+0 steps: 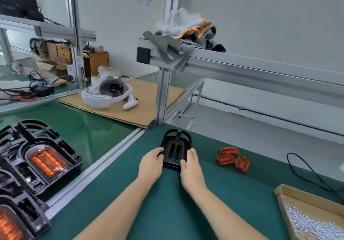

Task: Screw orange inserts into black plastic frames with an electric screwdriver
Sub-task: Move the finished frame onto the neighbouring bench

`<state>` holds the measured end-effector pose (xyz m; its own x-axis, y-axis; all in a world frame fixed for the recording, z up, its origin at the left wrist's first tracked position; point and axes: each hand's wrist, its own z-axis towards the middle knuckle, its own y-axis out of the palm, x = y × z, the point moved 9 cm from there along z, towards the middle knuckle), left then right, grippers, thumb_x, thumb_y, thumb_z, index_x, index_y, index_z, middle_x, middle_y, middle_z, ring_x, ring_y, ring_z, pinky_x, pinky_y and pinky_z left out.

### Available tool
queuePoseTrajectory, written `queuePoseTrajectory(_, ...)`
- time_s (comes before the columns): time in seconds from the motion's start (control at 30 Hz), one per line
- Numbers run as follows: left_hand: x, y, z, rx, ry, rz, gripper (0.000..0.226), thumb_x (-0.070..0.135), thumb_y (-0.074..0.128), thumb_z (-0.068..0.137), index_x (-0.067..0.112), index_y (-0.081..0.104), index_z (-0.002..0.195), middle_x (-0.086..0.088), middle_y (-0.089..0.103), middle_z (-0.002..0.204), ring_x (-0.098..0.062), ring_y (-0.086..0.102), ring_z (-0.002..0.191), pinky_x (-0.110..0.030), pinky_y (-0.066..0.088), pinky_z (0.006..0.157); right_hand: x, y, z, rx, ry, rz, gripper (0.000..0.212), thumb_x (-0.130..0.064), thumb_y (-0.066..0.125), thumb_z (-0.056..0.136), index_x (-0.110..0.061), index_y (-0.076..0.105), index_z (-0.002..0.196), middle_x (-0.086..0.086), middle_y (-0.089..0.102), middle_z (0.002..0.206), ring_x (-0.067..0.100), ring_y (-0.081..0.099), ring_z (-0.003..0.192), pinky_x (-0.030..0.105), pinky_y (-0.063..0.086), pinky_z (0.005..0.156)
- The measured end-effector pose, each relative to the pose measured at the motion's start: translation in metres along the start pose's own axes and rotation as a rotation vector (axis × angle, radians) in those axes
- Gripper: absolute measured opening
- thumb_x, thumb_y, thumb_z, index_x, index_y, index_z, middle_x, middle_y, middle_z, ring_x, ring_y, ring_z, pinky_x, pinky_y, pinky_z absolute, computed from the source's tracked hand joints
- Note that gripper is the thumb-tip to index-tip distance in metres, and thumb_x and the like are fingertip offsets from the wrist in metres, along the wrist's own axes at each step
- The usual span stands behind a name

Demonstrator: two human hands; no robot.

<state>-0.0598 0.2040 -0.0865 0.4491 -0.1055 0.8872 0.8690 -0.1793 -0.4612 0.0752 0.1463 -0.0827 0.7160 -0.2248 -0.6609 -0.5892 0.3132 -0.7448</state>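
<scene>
Black frame (pixel 176 149), arched and slotted, no insert, left hand (pixel 150 162) and right hand (pixel 190 163) grip curled on its sides

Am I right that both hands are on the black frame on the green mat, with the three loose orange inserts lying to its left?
Not quite: the head view shows the orange inserts lying to the right of the black frame. Both the left hand and right hand do hold it on the green mat.

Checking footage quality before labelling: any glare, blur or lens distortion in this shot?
Head view: wide-angle bending bows the aluminium rail; soft glare streaks the green mat; the screw box at the corner is smeared; hands and black frame stay fairly sharp, with faint shadows.
</scene>
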Motion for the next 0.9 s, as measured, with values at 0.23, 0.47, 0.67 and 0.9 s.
queuePoseTrajectory(0.23,0.005,0.009,-0.029,0.16,0.004,0.105,0.023,0.016,0.047,0.092,0.025,0.06,0.109,0.007,0.064,0.092,-0.015,0.056,0.08,-0.028,0.044,0.074,0.02,-0.017,-0.034,0.072,-0.01,-0.03,0.049,-0.019,0.028,0.106,-0.014,0.015,0.153,-0.007,0.002,0.163,0.011,0.022,0.144,0.025,0.028,0.107)
queuePoseTrajectory(0.47,0.014,0.011,-0.034,0.229,-0.011,0.192,0.022,0.032,0.054,0.092,0.024,0.048,0.112,0.013,0.06,0.092,-0.013,0.053,0.082,-0.028,0.034,0.071,0.035,-0.029,-0.062,0.081,-0.039,0.008,0.051,-0.022,0.032,0.105,-0.019,0.016,0.153,-0.012,0.005,0.162,0.008,0.022,0.144,0.025,0.027,0.109)
queuePoseTrajectory(0.67,0.012,0.01,-0.026,0.209,-0.109,0.331,0.015,0.033,0.052,0.091,0.023,0.063,0.094,0.008,0.059,0.079,-0.018,0.051,0.074,-0.026,0.035,0.065,0.046,-0.076,-0.042,0.234,-0.05,-0.109,0.044,-0.03,0.044,0.101,-0.017,0.04,0.143,-0.005,0.04,0.147,0.013,0.035,0.135,0.027,0.023,0.108)
queuePoseTrajectory(0.9,0.013,0.01,-0.028,0.241,-0.092,0.363,0.019,0.028,0.051,0.09,0.017,0.065,0.082,0.001,0.064,0.079,-0.023,0.053,0.071,-0.028,0.036,0.061,0.119,-0.137,-0.011,0.316,0.238,-0.653,0.04,-0.034,0.045,0.1,-0.021,0.046,0.138,0.001,0.043,0.142,0.021,0.039,0.129,0.038,0.03,0.102)
